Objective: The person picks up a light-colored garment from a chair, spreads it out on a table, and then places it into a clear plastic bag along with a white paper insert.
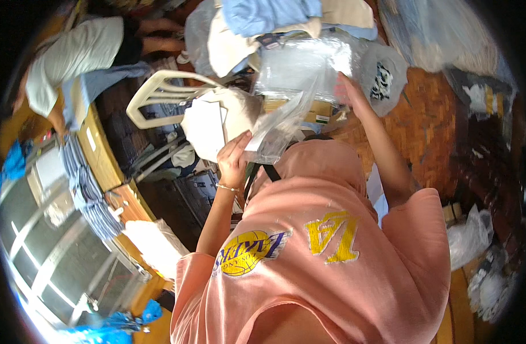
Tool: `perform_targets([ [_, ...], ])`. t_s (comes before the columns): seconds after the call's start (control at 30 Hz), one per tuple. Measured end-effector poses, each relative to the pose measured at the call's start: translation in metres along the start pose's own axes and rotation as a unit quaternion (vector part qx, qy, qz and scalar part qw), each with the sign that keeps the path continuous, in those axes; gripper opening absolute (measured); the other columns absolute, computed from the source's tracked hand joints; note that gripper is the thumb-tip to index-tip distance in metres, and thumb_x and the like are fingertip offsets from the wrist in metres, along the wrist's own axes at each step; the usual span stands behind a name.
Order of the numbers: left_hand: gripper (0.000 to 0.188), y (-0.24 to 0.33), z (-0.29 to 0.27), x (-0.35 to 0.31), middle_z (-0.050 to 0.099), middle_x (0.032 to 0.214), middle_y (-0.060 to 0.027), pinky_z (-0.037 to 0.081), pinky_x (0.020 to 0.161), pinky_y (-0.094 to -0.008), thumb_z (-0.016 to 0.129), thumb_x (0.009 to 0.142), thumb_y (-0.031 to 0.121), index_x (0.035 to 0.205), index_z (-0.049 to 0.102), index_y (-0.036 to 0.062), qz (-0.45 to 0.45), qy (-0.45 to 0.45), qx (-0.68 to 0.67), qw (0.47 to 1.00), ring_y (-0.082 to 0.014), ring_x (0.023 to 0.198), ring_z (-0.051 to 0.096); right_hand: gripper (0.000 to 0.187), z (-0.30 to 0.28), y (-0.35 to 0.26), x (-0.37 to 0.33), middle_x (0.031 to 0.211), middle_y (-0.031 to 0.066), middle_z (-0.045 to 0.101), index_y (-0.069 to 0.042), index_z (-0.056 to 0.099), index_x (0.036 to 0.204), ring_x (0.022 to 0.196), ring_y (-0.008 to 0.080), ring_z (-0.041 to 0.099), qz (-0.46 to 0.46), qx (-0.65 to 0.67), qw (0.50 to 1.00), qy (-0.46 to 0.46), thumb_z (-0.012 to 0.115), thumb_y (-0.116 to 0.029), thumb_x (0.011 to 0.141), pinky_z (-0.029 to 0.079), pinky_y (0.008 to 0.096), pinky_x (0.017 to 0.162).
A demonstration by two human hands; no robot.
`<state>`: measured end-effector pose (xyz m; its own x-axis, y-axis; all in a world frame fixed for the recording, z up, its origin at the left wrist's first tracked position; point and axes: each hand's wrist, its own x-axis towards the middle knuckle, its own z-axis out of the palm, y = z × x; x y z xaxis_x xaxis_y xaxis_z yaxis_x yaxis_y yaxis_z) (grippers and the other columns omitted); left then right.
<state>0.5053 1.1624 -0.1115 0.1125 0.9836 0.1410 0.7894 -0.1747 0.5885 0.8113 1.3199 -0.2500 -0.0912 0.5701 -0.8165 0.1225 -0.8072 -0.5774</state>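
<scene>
My left hand [234, 153] is closed on the lower end of a clear plastic bag [277, 133], its fingers pressed against the film. From there the bag stretches up and to the right over a stack of clear plastic bags [291, 63]. My right hand [350, 93] is at the right edge of that stack, with its fingers apart and somewhat blurred; I see nothing held in it. Below the stack, a brown cardboard box [317, 110] shows in part.
A cream plastic chair [154, 97] with a pale cloth cover [203, 129] stands at the left. Folded garments [271, 17] are piled beyond the bags. Another person [73, 60] bends over a wooden table [99, 143] with striped folded shirts [88, 189]. Plastic sacks [472, 235] lie at the right.
</scene>
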Motion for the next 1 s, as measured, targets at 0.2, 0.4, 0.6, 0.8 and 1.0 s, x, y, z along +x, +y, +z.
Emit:
perform_targets([
  [0.2,0.043,0.017,-0.011,-0.003,0.056,0.112,-0.0091,0.043,0.083,-0.0358,0.056,0.066,-0.001,0.107,0.062,0.0127,0.094,0.04,0.119,0.988,-0.0256,0.098,0.054,0.067,0.108,-0.029,-0.128,0.119,0.0096,0.05,-0.007,0.038,0.126,0.109,0.0222,0.049,-0.059,0.244,0.875,-0.413,0.044,-0.058,0.083,0.04,0.0467,0.086],
  [0.4,0.038,0.013,-0.027,-0.023,0.047,0.122,-0.0121,0.034,0.094,-0.0399,0.061,0.075,0.015,0.113,0.058,0.0099,0.086,-0.044,-0.076,0.992,-0.0307,0.11,0.044,0.04,0.151,-0.052,-0.134,0.112,0.0057,0.051,-0.008,0.044,0.124,0.094,0.0148,0.051,-0.189,-0.011,0.931,-0.311,0.044,-0.017,0.084,0.046,0.0316,0.072],
  [0.6,0.042,0.012,-0.12,-0.006,0.046,0.124,-0.0076,0.029,0.097,-0.0501,0.069,0.068,0.022,0.107,0.059,0.0118,0.151,0.14,0.194,0.959,-0.0284,0.122,0.036,0.037,0.209,-0.061,-0.192,0.1,0.0051,0.059,-0.003,0.051,0.118,0.091,0.0111,0.051,-0.267,-0.308,0.845,-0.345,0.043,-0.015,0.084,0.043,0.0273,0.08],
  [0.8,0.019,-0.041,-0.181,-0.023,0.061,0.066,-0.0049,0.046,0.065,-0.0266,0.06,0.081,0.024,0.077,0.064,0.0064,0.082,-0.029,-0.009,0.996,-0.0151,0.059,0.059,0.026,0.245,-0.071,-0.257,0.08,0.0007,0.057,-0.005,0.056,0.107,0.078,0.0087,0.053,-0.45,-0.232,0.844,-0.177,0.057,-0.018,0.084,0.042,0.0218,0.072],
  [1.0,0.032,-0.067,-0.216,-0.054,0.063,0.072,-0.0012,0.043,0.054,-0.0199,0.047,0.091,0.03,0.085,0.064,0.003,-0.091,-0.116,-0.384,0.912,-0.0063,0.059,0.056,0.021,0.282,-0.027,-0.345,0.088,0.0024,0.057,-0.003,0.059,0.1,0.076,0.0086,0.053,-0.658,-0.033,0.735,0.162,0.061,-0.011,0.081,0.043,0.0212,0.067],
])
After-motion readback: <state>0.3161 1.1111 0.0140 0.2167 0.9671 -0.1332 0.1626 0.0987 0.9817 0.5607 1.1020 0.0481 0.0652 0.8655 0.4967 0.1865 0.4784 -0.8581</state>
